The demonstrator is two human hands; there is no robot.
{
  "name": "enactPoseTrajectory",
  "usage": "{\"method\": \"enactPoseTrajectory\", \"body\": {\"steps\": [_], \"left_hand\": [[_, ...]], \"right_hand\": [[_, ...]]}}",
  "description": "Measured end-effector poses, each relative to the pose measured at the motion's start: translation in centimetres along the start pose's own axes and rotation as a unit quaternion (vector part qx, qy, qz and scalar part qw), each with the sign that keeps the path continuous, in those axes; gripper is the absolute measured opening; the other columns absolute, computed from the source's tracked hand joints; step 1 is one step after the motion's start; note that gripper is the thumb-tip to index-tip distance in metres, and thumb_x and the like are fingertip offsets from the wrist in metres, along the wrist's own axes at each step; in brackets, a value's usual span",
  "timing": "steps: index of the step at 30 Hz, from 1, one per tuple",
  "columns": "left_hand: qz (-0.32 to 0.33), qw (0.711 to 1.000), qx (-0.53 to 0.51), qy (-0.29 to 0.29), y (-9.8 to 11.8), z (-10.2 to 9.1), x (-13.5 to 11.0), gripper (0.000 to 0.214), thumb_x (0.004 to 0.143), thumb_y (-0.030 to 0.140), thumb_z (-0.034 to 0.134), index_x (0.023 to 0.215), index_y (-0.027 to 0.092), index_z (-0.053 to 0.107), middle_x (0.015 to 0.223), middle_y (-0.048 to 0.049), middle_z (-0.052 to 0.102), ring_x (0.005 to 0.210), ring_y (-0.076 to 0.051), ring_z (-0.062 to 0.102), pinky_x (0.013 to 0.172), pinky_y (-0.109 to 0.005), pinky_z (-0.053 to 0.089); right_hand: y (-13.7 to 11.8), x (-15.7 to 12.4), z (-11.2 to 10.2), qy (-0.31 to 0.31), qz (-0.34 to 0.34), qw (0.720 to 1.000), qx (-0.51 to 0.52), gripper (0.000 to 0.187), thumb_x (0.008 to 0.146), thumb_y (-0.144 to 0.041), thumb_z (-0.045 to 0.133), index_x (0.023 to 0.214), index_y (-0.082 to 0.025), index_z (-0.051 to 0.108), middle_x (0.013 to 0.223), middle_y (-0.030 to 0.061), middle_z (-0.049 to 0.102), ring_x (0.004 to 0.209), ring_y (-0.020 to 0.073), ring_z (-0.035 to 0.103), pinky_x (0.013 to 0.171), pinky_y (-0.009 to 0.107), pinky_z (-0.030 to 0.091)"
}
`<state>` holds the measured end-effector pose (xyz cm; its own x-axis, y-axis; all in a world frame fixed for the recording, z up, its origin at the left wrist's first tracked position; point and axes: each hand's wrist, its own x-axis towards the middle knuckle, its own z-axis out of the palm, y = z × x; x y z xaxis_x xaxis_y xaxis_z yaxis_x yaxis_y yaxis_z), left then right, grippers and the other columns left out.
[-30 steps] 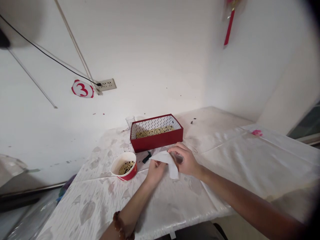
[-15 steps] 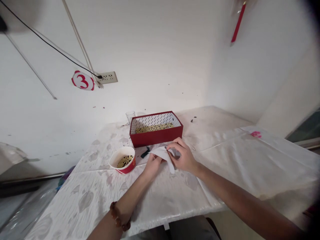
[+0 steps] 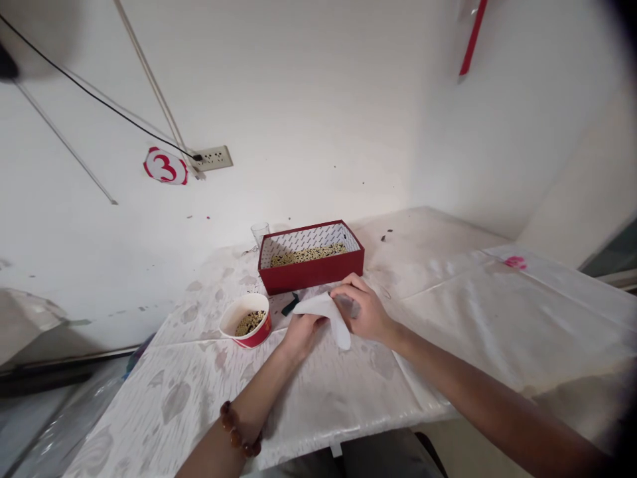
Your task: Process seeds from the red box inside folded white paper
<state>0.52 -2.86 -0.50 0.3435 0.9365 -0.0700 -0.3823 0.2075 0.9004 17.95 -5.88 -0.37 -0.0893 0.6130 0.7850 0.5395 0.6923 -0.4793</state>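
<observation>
A thin white sheet of cloth or paper (image 3: 326, 311) is stretched between both hands, low over the table, with one end drooping toward me. Its left part is pinched by my left hand (image 3: 300, 336), whose fingertips are partly tucked under it. My right hand (image 3: 367, 313) has its fingers curled at the sheet's right side; the exact grip is partly hidden. Just beyond the hands stands a red box (image 3: 311, 273), open on top, with a layer of pale and dark grains or beads. To the left is a white-and-red paper tub (image 3: 257, 337) holding similar small pieces.
A small dark strip (image 3: 290, 305) lies between tub and box. Behind the box's left corner stands a clear glass (image 3: 259, 233). The patterned tablecloth (image 3: 199, 372) reaches the wall, where a socket panel (image 3: 215, 158) has a black cable plugged in.
The white sheet has spread out a little, and its hanging end looks wider and rounder. My left hand has shifted slightly beneath it; the right hand stays nearly in place.
</observation>
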Motion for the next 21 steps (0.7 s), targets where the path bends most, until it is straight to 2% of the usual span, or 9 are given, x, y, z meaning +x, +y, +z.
{"method": "enactPoseTrajectory", "body": {"steps": [8,15,18,21], "left_hand": [[0.003,1.000,-0.005,-0.007,-0.17,0.14,0.10,0.031,0.058,0.024,0.092,0.085,0.016,0.079,0.090,-0.0071,0.078,0.088,-0.022,0.067,0.078,-0.033,0.053],[-0.021,1.000,-0.013,-0.010,0.01,-0.10,0.08,0.036,0.054,0.026,0.094,0.085,0.018,0.077,0.086,-0.0053,0.076,0.087,-0.021,0.066,0.075,-0.030,0.051],[-0.020,1.000,0.001,-0.018,0.06,-0.05,-0.09,0.033,0.058,0.030,0.091,0.085,0.018,0.078,0.090,-0.0076,0.078,0.092,-0.023,0.068,0.075,-0.031,0.052],[-0.013,0.999,0.013,-0.029,0.22,0.00,-0.20,0.028,0.062,0.031,0.089,0.085,0.018,0.079,0.095,-0.0093,0.079,0.096,-0.025,0.068,0.080,-0.033,0.053]], "right_hand": [[0.22,-0.12,-0.11,-0.015,-0.014,0.999,-0.036,0.021,0.090,-0.014,0.068,0.107,-0.026,0.068,0.102,0.0057,0.060,0.091,0.0215,0.065,0.078,0.036,0.056],[0.30,-0.14,0.06,-0.001,-0.012,1.000,0.006,0.016,0.094,-0.018,0.069,0.107,-0.027,0.069,0.099,0.0044,0.059,0.083,0.0186,0.061,0.069,0.032,0.053],[0.41,-0.24,0.28,-0.003,-0.008,1.000,0.018,0.015,0.092,-0.020,0.072,0.105,-0.027,0.069,0.097,0.0035,0.058,0.076,0.0166,0.059,0.064,0.030,0.051],[0.46,-0.37,0.46,-0.007,-0.003,1.000,0.013,0.017,0.092,-0.019,0.071,0.106,-0.027,0.068,0.098,0.0037,0.060,0.078,0.0167,0.060,0.064,0.030,0.051]]}}
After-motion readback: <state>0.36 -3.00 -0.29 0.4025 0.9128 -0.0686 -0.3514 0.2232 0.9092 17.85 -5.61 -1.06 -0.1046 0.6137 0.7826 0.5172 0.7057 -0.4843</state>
